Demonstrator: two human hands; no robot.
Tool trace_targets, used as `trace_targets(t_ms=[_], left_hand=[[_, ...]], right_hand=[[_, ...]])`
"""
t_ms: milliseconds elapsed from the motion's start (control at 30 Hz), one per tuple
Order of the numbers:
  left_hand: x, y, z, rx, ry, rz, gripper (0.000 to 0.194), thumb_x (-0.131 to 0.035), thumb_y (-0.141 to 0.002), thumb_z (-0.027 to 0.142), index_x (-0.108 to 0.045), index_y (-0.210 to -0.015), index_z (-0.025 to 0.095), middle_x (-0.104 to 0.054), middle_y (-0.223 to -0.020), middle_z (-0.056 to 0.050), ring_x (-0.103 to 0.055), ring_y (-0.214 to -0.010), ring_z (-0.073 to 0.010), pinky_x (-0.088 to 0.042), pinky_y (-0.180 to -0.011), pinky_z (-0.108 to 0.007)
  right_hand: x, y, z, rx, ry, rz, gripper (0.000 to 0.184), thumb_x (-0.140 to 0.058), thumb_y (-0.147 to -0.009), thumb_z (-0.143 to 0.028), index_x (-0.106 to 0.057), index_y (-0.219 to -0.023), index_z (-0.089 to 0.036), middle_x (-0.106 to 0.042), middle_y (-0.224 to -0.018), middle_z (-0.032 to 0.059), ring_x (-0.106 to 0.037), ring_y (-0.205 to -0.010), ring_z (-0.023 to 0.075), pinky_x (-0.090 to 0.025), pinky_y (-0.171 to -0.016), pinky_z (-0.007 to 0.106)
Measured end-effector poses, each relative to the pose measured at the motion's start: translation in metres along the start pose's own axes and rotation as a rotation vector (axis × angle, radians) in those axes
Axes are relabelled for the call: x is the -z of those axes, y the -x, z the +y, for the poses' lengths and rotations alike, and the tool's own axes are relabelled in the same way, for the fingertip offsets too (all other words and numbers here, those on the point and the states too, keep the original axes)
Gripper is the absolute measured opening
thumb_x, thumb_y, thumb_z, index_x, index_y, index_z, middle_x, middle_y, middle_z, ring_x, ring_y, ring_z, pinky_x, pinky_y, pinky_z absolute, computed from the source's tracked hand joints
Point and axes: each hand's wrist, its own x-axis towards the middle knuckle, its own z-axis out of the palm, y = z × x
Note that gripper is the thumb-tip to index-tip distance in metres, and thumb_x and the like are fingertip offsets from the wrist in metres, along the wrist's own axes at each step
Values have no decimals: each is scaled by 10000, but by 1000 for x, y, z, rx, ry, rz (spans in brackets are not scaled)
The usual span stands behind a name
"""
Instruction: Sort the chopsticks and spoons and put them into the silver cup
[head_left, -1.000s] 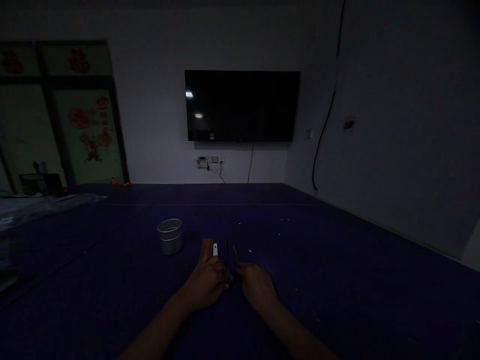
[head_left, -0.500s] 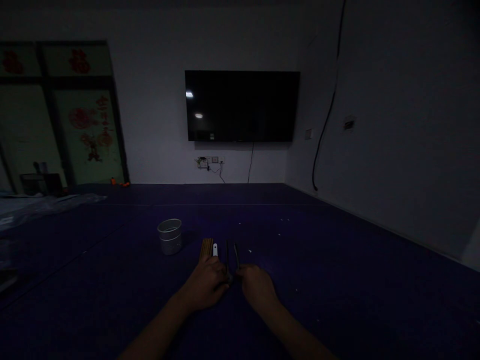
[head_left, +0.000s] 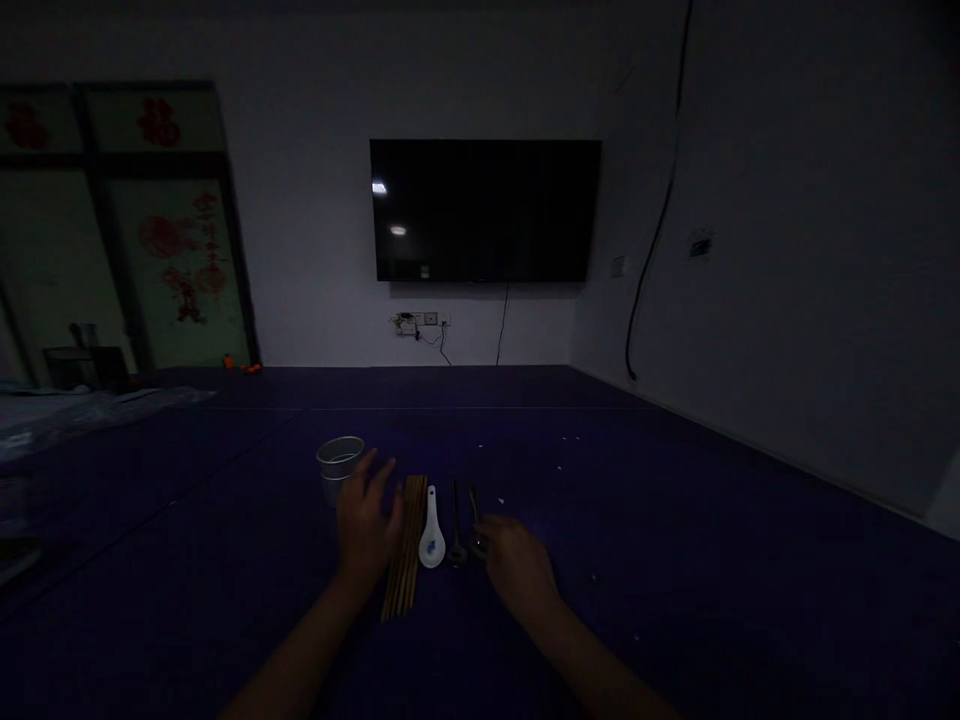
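Observation:
My left hand [head_left: 365, 525] is open with its fingers spread, between a silver metal cup [head_left: 339, 458] and a bundle of wooden chopsticks [head_left: 406, 565]. It partly covers the cup's right side. Beside the chopsticks lies a white ceramic spoon [head_left: 432, 545] with a blue mark in its bowl. To the right of that is a dark spoon [head_left: 457, 552]. The fingers of my right hand [head_left: 521, 568] are closed on a metal spoon [head_left: 475, 507] at the right end of the row, hiding part of it.
Everything lies on a dark blue surface [head_left: 300, 640]. Small white bits [head_left: 501, 500] are scattered to the right. Clear plastic wrapping [head_left: 112, 408] lies at the left. A television [head_left: 487, 210] hangs on the far wall, with a black cable [head_left: 651, 255] on the right wall.
My left hand has moved left off the white and dark spoons toward the cup, and its fingers have spread, uncovering the chopsticks. My right hand stays at the metal spoon.

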Motion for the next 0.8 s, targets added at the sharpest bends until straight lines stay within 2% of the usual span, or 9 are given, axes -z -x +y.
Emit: trace_targets(t_ms=[67,167,267,367,567,800], left_hand=[[1,-6,-10,189,-37,147,425,-470,-852,335,-464,-1251,186,-387,-1389,-136,-368,-1283,-280,-328,-1037,-445],[1,-13,-26,404,-52,216,689,-552,-795,427,-303,-1370,140,-345,-1414,-180,-305,-1327,-321,-275,-1072,-490],[-2,-15,-44,556,-28,139,933,-612,-719,534,-182,-1421,96,-355,-1407,-228,-311,-1323,-358,-273,-1068,-514],[-7,-15,-57,689,-5,26,1027,-646,-665,578,-163,-1435,100,-420,-1366,-232,-359,-1294,-377,-344,-1016,-509],[-12,-14,-67,735,6,-74,988,-643,-685,536,-175,-1446,114,-525,-1268,-219,-432,-1238,-375,-410,-941,-500],[-16,-14,-73,777,-14,-147,967,-652,-675,524,-196,-1441,149,-527,-1275,-197,-464,-1216,-353,-426,-922,-443]], right_hand=[[-1,0,0,10,-19,22,441,-399,-778,-11,-712,-1008,-220,-675,-1123,63,-592,-1078,165,-423,-897,228],[0,1,0,15,-30,28,446,-401,-776,-11,-711,-1015,-224,-666,-1145,56,-588,-1087,164,-424,-904,229],[0,2,0,22,-32,32,430,-404,-789,-24,-712,-1009,-225,-659,-1162,52,-581,-1098,166,-424,-907,233],[1,2,-1,22,-44,49,413,-398,-812,-45,-709,-1016,-225,-653,-1175,46,-582,-1095,165,-428,-902,232],[7,3,-3,55,-63,110,419,-400,-804,-39,-706,-1027,-218,-654,-1173,43,-584,-1086,161,-426,-914,229],[3,6,-3,116,-92,201,414,-411,-797,-38,-710,-1011,-230,-683,-1115,38,-621,-1031,174,-464,-891,262]])
